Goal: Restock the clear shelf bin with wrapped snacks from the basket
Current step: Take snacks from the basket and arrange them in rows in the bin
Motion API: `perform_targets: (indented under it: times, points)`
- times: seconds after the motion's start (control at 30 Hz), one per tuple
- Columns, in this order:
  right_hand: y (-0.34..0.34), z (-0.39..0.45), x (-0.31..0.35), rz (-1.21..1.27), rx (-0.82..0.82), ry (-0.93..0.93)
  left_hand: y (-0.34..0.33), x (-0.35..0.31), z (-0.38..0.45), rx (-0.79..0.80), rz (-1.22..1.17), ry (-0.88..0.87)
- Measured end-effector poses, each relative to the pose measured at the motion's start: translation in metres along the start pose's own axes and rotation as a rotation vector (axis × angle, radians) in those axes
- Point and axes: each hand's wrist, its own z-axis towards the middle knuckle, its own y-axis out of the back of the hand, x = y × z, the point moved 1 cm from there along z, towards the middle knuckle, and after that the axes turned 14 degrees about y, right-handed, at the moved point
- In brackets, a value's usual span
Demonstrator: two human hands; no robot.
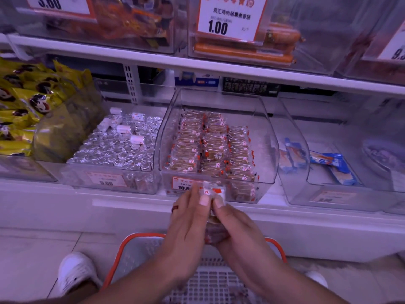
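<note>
The shelf (197, 207) runs across the whole view, its white front edge carrying a row of clear containers, and the clear shelf bin (266, 137) sits at the middle of that edge between a bin of foil-wrapped sweets (114, 148) on its left and a nearly bare bin of blue packets (328, 165) on its right. On the floor below the shelf's front edge stands the basket (140, 244), orange-rimmed, grey mesh showing through it; little stock can be made out inside, though the arms hide much of it. Judging from how things lie, the restocking is well along: the wrapped snacks in the bin (210, 145) stand in three tight rows filling the left and middle, while a strip along the bin's right wall is bare, so some room is left to fill. Both hands meet just below the bin's front lip, holding a small stack of wrapped snacks (211, 194). The left hand (188, 218) lies along the stack's left side with fingers mostly straight and the thumb pressed to the top; the right hand (234, 224) curls its grip round the lower part. The stack's long axis runs away from the person, top end pointing up toward the bin's front wall, the lower end hidden in the palms
</note>
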Motion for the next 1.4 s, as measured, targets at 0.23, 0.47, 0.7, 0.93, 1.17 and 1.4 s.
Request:
perform_targets:
  times: [0.23, 0.47, 0.7, 0.93, 1.17, 1.4]
  points:
    - [0.006, 0.013, 0.039, -0.580, 0.068, 0.293, 0.032, -0.033, -0.002, -0.076, 0.215, -0.306]
    - [0.032, 0.123, 0.091, -1.534, 0.540, 0.384, 0.092, -0.064, 0.036, -0.415, 0.266, -0.409]
    - [0.049, 0.157, 0.054, -1.898, 0.624, 0.203, 0.102, -0.064, 0.035, -0.436, 0.404, -0.435]
    - [0.045, 0.160, 0.057, -1.862, 0.597, -0.076, 0.104, -0.064, 0.035, -0.421, 0.423, -0.353]
    - [0.028, 0.162, 0.050, -1.941, 0.647, 0.156, 0.098, -0.060, 0.037, -0.390, 0.447, -0.348]
    - [0.024, 0.160, 0.056, -2.061, 0.788, 0.195, 0.095, -0.058, 0.041, -0.377, 0.484, -0.349]
